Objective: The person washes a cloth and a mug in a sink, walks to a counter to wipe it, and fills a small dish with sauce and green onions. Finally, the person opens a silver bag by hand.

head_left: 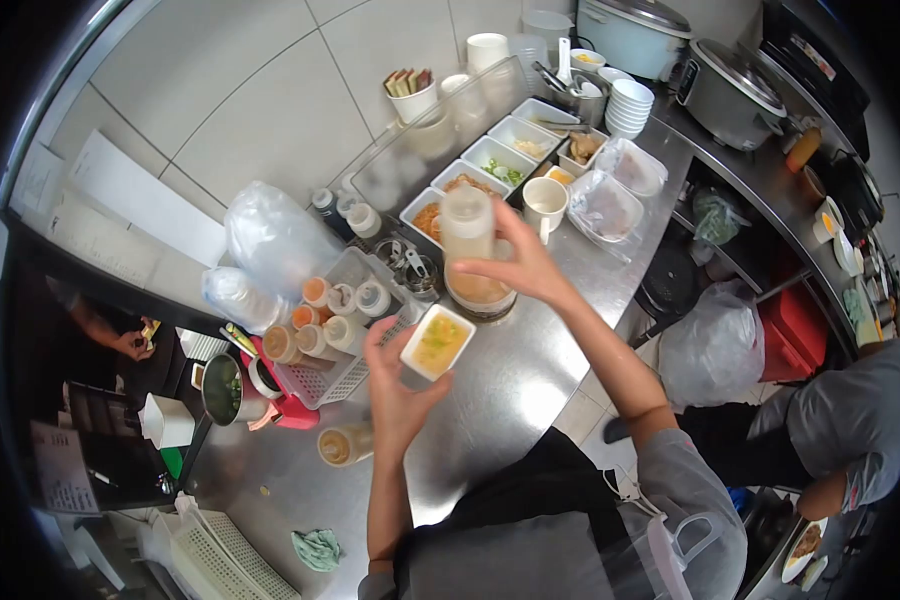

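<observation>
My left hand (395, 385) holds a small white square dish (436, 342) with yellowish sauce in it, lifted above the steel counter (510, 385). My right hand (523, 265) grips a tall translucent squeeze bottle (469, 240) with brownish liquid low in it, held upright just beyond the dish. The bottle's base is close to a round container (480, 300) on the counter.
A white basket (335, 375) with several sauce bottles stands left of my hands. Trays of ingredients (490, 165), a white cup (544, 203) and bagged food (610, 200) lie beyond. Rice cookers (730, 90) stand far right. Another person (840, 430) crouches at right; someone's hand (130, 343) shows at left.
</observation>
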`<state>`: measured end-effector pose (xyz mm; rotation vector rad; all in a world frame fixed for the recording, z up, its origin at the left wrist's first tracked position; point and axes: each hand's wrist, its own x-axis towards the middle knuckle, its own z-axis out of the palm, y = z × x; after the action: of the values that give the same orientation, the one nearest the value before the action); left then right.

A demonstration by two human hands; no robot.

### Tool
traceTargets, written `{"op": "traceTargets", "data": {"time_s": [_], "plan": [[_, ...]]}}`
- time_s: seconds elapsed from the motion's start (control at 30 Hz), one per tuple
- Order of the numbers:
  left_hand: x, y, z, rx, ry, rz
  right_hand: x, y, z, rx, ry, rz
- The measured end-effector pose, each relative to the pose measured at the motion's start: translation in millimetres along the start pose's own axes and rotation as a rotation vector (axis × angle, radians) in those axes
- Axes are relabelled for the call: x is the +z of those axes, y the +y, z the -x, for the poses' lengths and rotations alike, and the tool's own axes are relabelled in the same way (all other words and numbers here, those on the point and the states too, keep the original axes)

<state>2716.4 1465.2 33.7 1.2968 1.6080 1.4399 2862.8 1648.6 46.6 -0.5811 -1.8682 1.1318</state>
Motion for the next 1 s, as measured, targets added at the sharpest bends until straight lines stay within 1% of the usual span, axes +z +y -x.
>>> {"op": "traceTargets", "data": {"time_s": [0.03, 0.1, 0.13, 0.23, 0.3, 0.37, 0.43, 0.5, 0.57, 0.63, 0.67, 0.7, 0.77, 0.83, 1.0], "plan": [[-10, 1, 3, 0.013, 0.031, 0.004, 16, -6, -12, -0.016, -0.01, -0.067], [-30, 4, 9, 0.04, 0.102, 0.009, 50, 10, -37, -0.088, 0.011, -0.097], [-41, 11, 12, 0.022, 0.124, 0.002, 67, 14, -47, -0.127, 0.0, -0.062], [-77, 17, 23, -0.003, 0.216, -0.08, 113, 41, -75, -0.095, -0.114, -0.271], [-102, 19, 30, -0.006, 0.294, -0.118, 136, 63, -88, -0.084, -0.176, -0.281], [-129, 19, 35, -0.03, 0.358, -0.157, 152, 82, -96, -0.037, -0.209, -0.204], [-159, 8, 41, -0.011, 0.445, -0.212, 155, 88, -98, -0.081, -0.266, -0.002], [-191, -7, 45, -0.014, 0.548, -0.254, 159, 94, -98, -0.103, -0.365, 0.063], [-225, -23, 50, -0.03, 0.638, -0.251, 167, 116, -98, -0.107, -0.384, 0.237], [-264, -48, 57, -0.01, 0.723, -0.288, 167, 126, -96, -0.138, -0.42, 0.317], [-282, -58, 59, -0.001, 0.773, -0.313, 165, 131, -97, -0.122, -0.465, 0.305], [-298, -65, 62, -0.034, 0.83, -0.401, 165, 132, -99, -0.105, -0.509, 0.295], [-330, -80, 67, -0.11, 0.931, -0.573, 158, 113, -96, -0.18, -0.489, 0.231], [-364, -105, 72, -0.122, 1.039, -0.59, 148, 88, -90, -0.161, -0.444, 0.172], [-428, -162, 73, -0.162, 1.165, -0.655, 111, 46, -63, -0.135, -0.165, 0.204]]}}
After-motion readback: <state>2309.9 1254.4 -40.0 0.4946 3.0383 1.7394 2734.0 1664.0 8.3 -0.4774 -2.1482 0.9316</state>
